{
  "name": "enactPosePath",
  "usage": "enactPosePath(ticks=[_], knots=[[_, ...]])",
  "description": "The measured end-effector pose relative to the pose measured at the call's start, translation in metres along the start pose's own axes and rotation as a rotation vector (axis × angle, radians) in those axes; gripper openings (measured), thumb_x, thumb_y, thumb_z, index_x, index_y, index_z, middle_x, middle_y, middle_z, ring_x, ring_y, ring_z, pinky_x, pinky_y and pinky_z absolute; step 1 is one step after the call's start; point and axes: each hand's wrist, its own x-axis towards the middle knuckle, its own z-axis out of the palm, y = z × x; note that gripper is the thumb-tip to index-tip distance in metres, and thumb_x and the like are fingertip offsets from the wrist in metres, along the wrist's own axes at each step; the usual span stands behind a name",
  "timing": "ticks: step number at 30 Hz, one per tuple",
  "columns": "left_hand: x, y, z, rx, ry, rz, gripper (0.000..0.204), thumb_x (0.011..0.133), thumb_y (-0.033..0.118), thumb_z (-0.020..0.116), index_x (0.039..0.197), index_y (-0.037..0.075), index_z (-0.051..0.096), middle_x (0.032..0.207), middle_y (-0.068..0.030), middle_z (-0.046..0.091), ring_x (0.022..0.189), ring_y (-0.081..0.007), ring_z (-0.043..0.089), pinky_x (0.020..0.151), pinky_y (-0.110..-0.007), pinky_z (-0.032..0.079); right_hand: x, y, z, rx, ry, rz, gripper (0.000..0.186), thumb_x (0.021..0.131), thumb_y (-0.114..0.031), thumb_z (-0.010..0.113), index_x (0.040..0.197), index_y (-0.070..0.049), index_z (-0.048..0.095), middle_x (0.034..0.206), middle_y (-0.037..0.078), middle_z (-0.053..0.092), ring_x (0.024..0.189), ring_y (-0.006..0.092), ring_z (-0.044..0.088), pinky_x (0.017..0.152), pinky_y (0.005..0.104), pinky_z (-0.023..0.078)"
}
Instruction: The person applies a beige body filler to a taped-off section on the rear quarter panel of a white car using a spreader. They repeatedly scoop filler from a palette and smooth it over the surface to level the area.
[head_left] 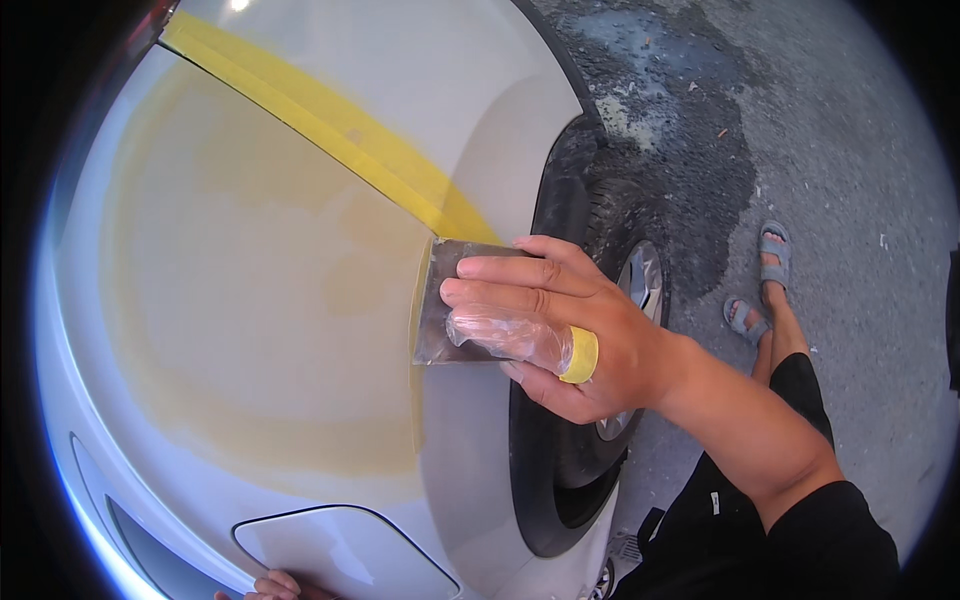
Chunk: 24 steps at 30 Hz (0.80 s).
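Note:
My right hand [570, 320] lies across a dark grey rectangle of sandpaper [432, 335], pressing it against a pale car body panel [230, 260] beside the wheel arch. Its thumb and little finger hold the lower and upper edges. Whether a block sits under the paper is hidden. Clear film wraps the index finger, held by a yellow tape band [580, 355]. A dull, yellowish-edged sanded patch spreads left of the hand. At the bottom edge, fingers of my left hand [275, 585] rest apart on the car near the fuel flap [345, 545]; most of that hand is out of frame.
Yellow masking tape [330, 125] runs diagonally along the panel gap and ends near my right hand. The black wheel arch trim [530, 420] and the wheel [645, 275] are just to the right. Beyond them is grey pavement [840, 130] with a dark wet patch [690, 190].

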Motion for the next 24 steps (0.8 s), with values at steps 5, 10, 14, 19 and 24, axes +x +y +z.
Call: enactPosePath(ticks=[5, 10, 14, 19, 24], knots=[[0.002, 0.001, 0.001, 0.029, 0.024, 0.009, 0.043, 0.092, 0.003, 0.04, 0.134, 0.0, 0.035, 0.072, -0.0176, 0.06, 0.061, -0.0241, 0.055, 0.057, -0.036, 0.045, -0.005, 0.008, 0.0, -0.056, -0.025, -0.034, 0.04, 0.076, -0.002, 0.063, 0.116, -0.009, 0.061, 0.128, 0.004, 0.057, 0.121, 0.0219, 0.051, 0.099, 0.0408, 0.036], [-0.002, 0.004, 0.0, 0.058, 0.048, 0.002, 0.042, 0.093, 0.004, 0.041, 0.134, -0.001, 0.033, 0.078, -0.0171, 0.061, 0.064, -0.0224, 0.054, 0.059, -0.035, 0.044, -0.021, -0.014, -0.009, 0.046, -0.032, 0.058, 0.053, 0.072, -0.001, 0.065, 0.123, -0.007, 0.055, 0.13, 0.006, 0.056, 0.123, 0.0254, 0.05, 0.1, 0.0419, 0.035], [-0.002, 0.003, -0.023, 0.134, -0.048, -0.012, 0.052, 0.092, 0.007, 0.047, 0.14, -0.001, 0.027, 0.088, -0.0099, 0.059, 0.071, -0.0162, 0.049, 0.065, -0.03, 0.038, -0.036, -0.046, -0.007, 0.33, -0.023, 0.124, 0.052, 0.077, -0.003, 0.062, 0.127, -0.007, 0.051, 0.133, 0.012, 0.053, 0.127, 0.0293, 0.046, 0.103, 0.0434, 0.033], [-0.015, 0.019, -0.01, 0.062, -0.017, -0.182, 0.053, 0.094, 0.012, 0.045, 0.142, 0.0, 0.026, 0.094, -0.0094, 0.058, 0.076, -0.0167, 0.051, 0.069, -0.03, 0.04, -0.036, -0.105, 0.008, 0.809, -0.085, 0.129, 0.049, 0.085, -0.009, 0.06, 0.132, -0.005, 0.047, 0.136, 0.019, 0.05, 0.134, 0.033, 0.037, 0.108, 0.0463, 0.025], [-0.06, 0.019, 0.062, -0.179, 0.484, -0.525, 0.048, 0.095, 0.016, 0.043, 0.138, -0.002, 0.031, 0.119, -0.013, 0.055, 0.099, -0.0203, 0.058, 0.09, -0.036, 0.045, -0.034, -0.151, 0.021, 1.0, -0.182, 0.009, 0.052, 0.086, -0.011, 0.062, 0.135, -0.013, 0.047, 0.143, 0.008, 0.043, 0.135, 0.0247, 0.036, 0.108, 0.0454, 0.026]])
